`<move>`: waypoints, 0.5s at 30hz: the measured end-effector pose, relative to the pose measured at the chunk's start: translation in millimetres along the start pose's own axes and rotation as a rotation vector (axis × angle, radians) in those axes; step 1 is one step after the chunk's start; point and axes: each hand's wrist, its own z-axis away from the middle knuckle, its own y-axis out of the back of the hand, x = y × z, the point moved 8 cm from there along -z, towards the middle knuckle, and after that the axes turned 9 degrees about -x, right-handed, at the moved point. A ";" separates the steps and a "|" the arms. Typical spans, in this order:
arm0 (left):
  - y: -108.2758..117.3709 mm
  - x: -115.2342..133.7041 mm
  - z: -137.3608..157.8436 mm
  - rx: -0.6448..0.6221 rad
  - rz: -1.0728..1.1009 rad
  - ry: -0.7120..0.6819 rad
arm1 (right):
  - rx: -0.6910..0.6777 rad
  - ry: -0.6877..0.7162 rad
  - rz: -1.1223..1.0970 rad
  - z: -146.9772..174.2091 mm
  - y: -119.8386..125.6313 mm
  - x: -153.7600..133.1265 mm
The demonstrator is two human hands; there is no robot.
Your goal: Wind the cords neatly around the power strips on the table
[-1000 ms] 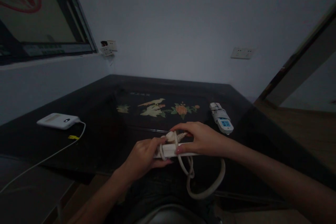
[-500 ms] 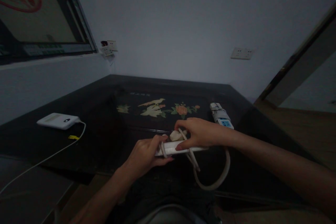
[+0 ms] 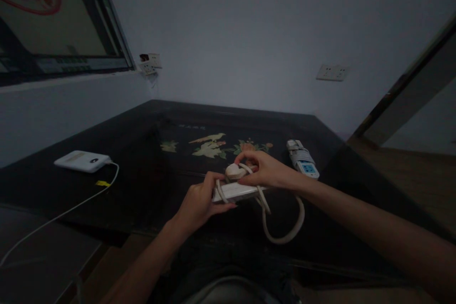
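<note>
A white power strip [image 3: 233, 192] is held above the dark table, its left end between the thumb and fingers of my left hand [image 3: 199, 199]. Its off-white cord [image 3: 285, 240] wraps around the strip near both hands and hangs in a loose loop on the right. On the strip's far side sits the cord's rounded plug [image 3: 235, 171]. My right hand [image 3: 267, 169] is closed in a pinch on the cord beside the plug, thumb near the strip's top edge. Part of the strip is hidden behind my right hand.
The dark table [image 3: 142, 194] has a bird-and-flower picture [image 3: 210, 147]. A second power strip [image 3: 302, 159], wrapped in its cord, lies at right. At left are a white power bank [image 3: 82, 161] with a cable and a yellow tag [image 3: 102, 184]. Wall sockets [image 3: 332, 72] are behind.
My right hand has risen slightly off the strip and now pinches the cord near the plug. The strip is tilted a little more, and the hanging loop has shifted up and left.
</note>
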 end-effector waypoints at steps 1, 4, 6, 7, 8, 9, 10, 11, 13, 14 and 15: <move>-1.2 -3.0 -0.5 -0.016 0.041 0.035 | -0.010 0.010 0.023 0.2 -0.5 -2.1; -6.0 -9.8 -1.3 -0.056 0.153 0.111 | -0.076 0.068 0.131 3.7 -4.8 -13.0; -9.5 -12.5 -1.9 -0.081 0.198 0.137 | -0.112 0.156 0.274 8.2 -9.0 -25.1; -10.7 -13.4 -2.3 -0.090 0.217 0.143 | -0.121 0.207 0.352 10.7 -11.3 -31.3; -11.7 -14.0 -2.6 -0.098 0.232 0.145 | -0.127 0.253 0.424 12.8 -13.8 -36.6; -12.3 -14.6 -3.0 -0.106 0.242 0.146 | -0.131 0.283 0.483 14.2 -16.1 -40.1; -12.6 -15.2 -3.4 -0.113 0.245 0.146 | -0.138 0.296 0.527 14.5 -18.2 -41.9; -12.7 -15.8 -3.8 -0.120 0.238 0.146 | -0.144 0.300 0.564 14.0 -19.9 -42.6; -12.8 -18.0 -4.8 -0.133 0.205 0.150 | -0.147 0.299 0.638 11.3 -21.7 -43.5; -13.4 -20.0 -5.4 -0.140 0.193 0.158 | -0.148 0.297 0.674 9.4 -22.3 -44.3; -14.4 -22.7 -6.3 -0.147 0.195 0.168 | -0.150 0.301 0.705 7.7 -22.7 -46.3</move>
